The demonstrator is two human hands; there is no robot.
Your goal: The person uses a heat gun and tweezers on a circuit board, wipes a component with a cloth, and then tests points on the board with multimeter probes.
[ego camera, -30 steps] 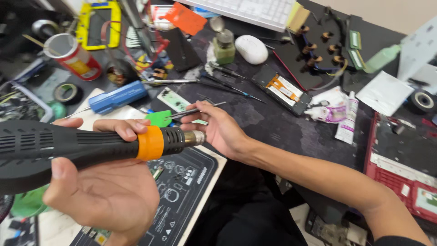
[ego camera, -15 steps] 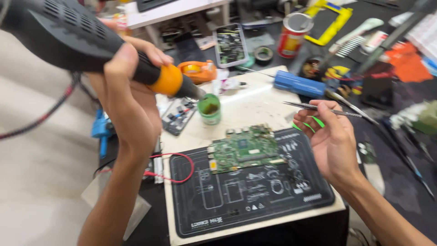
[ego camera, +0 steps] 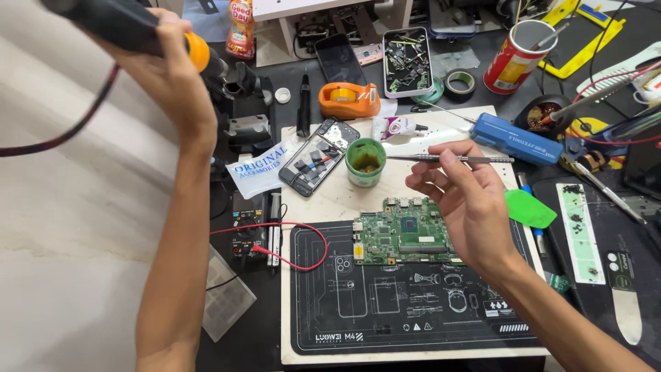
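My left hand (ego camera: 162,72) is raised at the upper left, fingers wrapped tight around the black handle of a hot-air tool (ego camera: 131,27) with an orange collar; its dark cord hangs off to the left edge. My right hand (ego camera: 468,200) hovers over the middle of the worktop (ego camera: 330,200), thumb and fingers pinched on a pair of thin metal tweezers (ego camera: 447,159) that lie level and point left, their tips just beside the rim of a small green pot (ego camera: 365,162) of brownish paste.

Below my right hand a green circuit board (ego camera: 406,238) lies on the upper part of a black work mat (ego camera: 385,303) printed with white outlines. My palm overlaps the board's right end, but I cannot tell whether it touches. A red wire (ego camera: 303,241) loops across the mat's left corner.

Left of the pot, an opened phone (ego camera: 318,157) lies tilted, with a clear printed bag (ego camera: 258,165) touching its left side. Behind them sits an orange tape dispenser (ego camera: 349,100), and further back a metal tray (ego camera: 406,62) of small parts. To the right I see a blue rectangular tool (ego camera: 516,138), a red can (ego camera: 513,58) holding tools, and a green plastic pick (ego camera: 529,209) just beside my wrist.
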